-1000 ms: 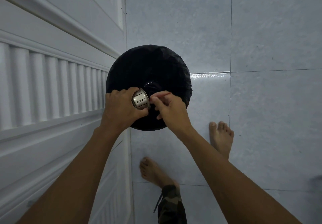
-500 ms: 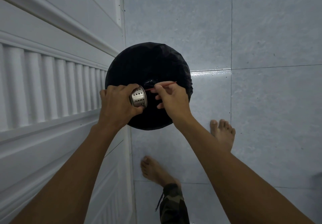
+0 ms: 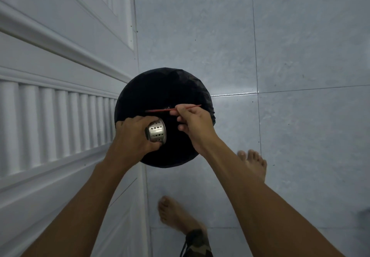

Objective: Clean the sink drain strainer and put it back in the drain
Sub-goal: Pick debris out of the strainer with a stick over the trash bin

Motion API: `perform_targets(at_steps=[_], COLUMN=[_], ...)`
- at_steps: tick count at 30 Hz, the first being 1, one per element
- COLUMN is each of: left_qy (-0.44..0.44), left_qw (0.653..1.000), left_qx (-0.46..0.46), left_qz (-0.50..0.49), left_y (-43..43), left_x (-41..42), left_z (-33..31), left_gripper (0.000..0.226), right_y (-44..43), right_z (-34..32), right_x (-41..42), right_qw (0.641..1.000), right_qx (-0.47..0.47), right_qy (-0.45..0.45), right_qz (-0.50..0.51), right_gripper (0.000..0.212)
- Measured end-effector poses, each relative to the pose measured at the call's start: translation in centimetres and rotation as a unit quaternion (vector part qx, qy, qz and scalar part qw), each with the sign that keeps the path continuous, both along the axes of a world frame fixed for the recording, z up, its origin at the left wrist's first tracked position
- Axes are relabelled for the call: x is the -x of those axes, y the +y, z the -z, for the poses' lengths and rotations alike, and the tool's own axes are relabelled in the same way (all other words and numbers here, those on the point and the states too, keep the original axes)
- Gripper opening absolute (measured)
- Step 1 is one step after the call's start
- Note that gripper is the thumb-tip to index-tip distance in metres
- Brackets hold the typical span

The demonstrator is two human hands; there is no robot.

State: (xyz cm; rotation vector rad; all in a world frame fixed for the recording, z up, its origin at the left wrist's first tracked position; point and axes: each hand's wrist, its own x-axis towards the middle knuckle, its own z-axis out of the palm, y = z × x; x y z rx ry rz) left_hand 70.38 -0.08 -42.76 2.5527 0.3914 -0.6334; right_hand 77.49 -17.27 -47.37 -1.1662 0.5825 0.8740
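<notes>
The sink drain strainer (image 3: 157,132), a small steel cup with round holes, is gripped on its side in my left hand (image 3: 133,136). It hangs over a round bin lined with a black bag (image 3: 164,88). My right hand (image 3: 195,124) pinches a thin red stick (image 3: 160,110) that lies level above the strainer, its tip clear of the cup. The strainer's open mouth is turned away and hidden by my left palm.
A white panelled door (image 3: 60,100) runs along the left, touching the bin's side. Glossy pale floor tiles (image 3: 300,56) spread to the right. My bare feet (image 3: 253,163) stand just behind the bin.
My right hand has drawn the red stick out of the strainer and lifted it to the right. The left hand has kept hold of the strainer over the bin.
</notes>
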Motion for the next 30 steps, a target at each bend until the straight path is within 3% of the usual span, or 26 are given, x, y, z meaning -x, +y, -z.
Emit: perform_targets(at_steps=[3,5,8,11,15,17,19,21,24,26,28,30], left_qy=[-0.001,-0.011,-0.031,-0.057,-0.08,-0.083,-0.072,-0.054,-0.052,-0.056,-0.054,-0.048], left_qw=[0.999,0.998,0.997,0.995,0.992,0.992,0.994,0.996,0.996,0.995,0.996,0.997], left_qx=[-0.008,-0.004,-0.002,0.005,0.042,0.04,0.041,0.051,0.051,0.042,0.041,0.045], left_qz=[-0.041,-0.059,-0.067,-0.083,-0.089,-0.086,-0.074,-0.055,-0.051,-0.064,-0.059,-0.044], left_y=[0.5,0.5,0.1,-0.4,-1.0,-0.7,-0.3,-0.5,-0.5,0.2,0.8,0.7], left_x=[0.5,0.8,0.8,0.6,-0.1,-0.2,-0.2,0.0,-0.1,-0.2,-0.1,0.1], left_z=[-0.1,-0.1,-0.2,-0.2,-0.4,-0.4,-0.5,-0.6,-0.6,-0.5,-0.5,-0.4], left_gripper=[0.075,0.075,0.074,0.074,0.074,0.074,0.075,0.076,0.075,0.076,0.077,0.076], right_y=[-0.6,-0.7,-0.7,-0.4,0.0,-0.4,-0.6,0.0,0.5,-0.2,-0.9,-0.8], right_z=[0.4,0.3,0.3,0.6,0.4,0.5,0.7,0.3,0.0,0.2,0.6,0.6], right_x=[-0.8,-0.7,-0.2,0.3,0.5,0.3,0.3,0.4,0.7,0.6,0.5,0.6], right_qw=[0.978,0.957,0.951,0.959,0.994,0.986,0.958,0.948,0.974,0.978,0.965,0.958], right_qx=[0.18,0.24,0.244,0.24,0.077,0.079,0.158,0.195,0.112,0.075,0.11,0.156], right_qy=[-0.1,-0.151,-0.167,-0.124,-0.022,-0.046,-0.132,-0.197,-0.162,-0.11,-0.119,-0.163], right_qz=[-0.019,-0.06,-0.083,-0.088,-0.07,-0.136,-0.199,-0.16,-0.108,-0.158,-0.204,-0.179], right_gripper=[0.016,0.019,0.019,0.017,0.014,0.013,0.013,0.012,0.01,0.009,0.009,0.009])
